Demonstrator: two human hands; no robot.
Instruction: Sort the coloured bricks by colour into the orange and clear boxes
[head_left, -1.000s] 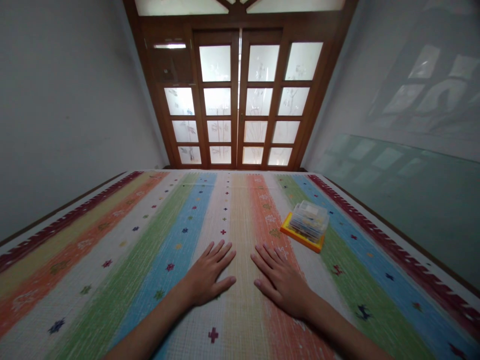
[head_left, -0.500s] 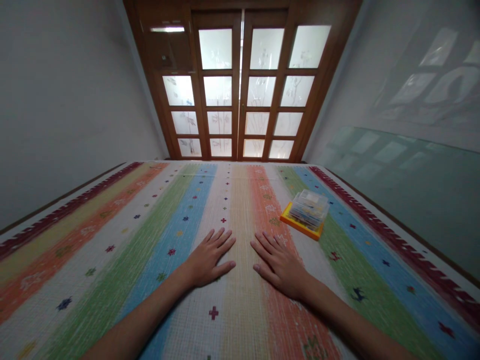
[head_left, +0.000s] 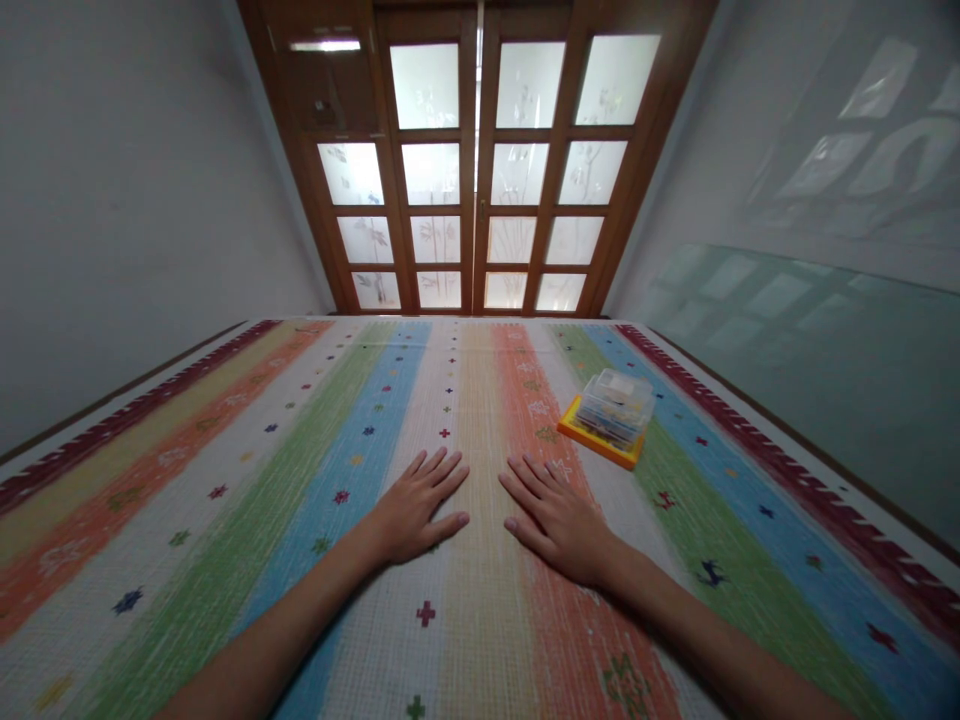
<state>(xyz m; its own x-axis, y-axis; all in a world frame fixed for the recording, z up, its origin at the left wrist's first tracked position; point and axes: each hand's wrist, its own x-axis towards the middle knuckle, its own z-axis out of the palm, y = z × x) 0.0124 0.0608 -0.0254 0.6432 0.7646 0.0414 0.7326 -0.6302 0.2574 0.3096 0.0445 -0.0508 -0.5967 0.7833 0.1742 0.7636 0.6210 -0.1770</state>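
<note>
My left hand (head_left: 420, 507) lies palm down on the striped tablecloth (head_left: 484, 620), its fingers stretched out and its thumb apart. Across a pale yellow stripe from it, my right hand (head_left: 556, 518) rests flat in the same way, mostly over an orange stripe. Neither hand holds anything. Beyond my right hand, up and to the right, a stack of clear plastic cases (head_left: 616, 405) sits on a yellow-orange tray (head_left: 592, 447). What the cases contain is too small to make out. A gap separates the stack from my right fingertips.
Wooden doors with frosted panes (head_left: 431, 173) stand beyond the table's far edge. A plain wall (head_left: 135, 180) borders the left side. Along the right, a greenish glass panel (head_left: 810, 350) stands against the wall.
The view has tipped slightly, so everything sits a little higher in the picture. Both hands and the stack of cases keep their places on the cloth.
</note>
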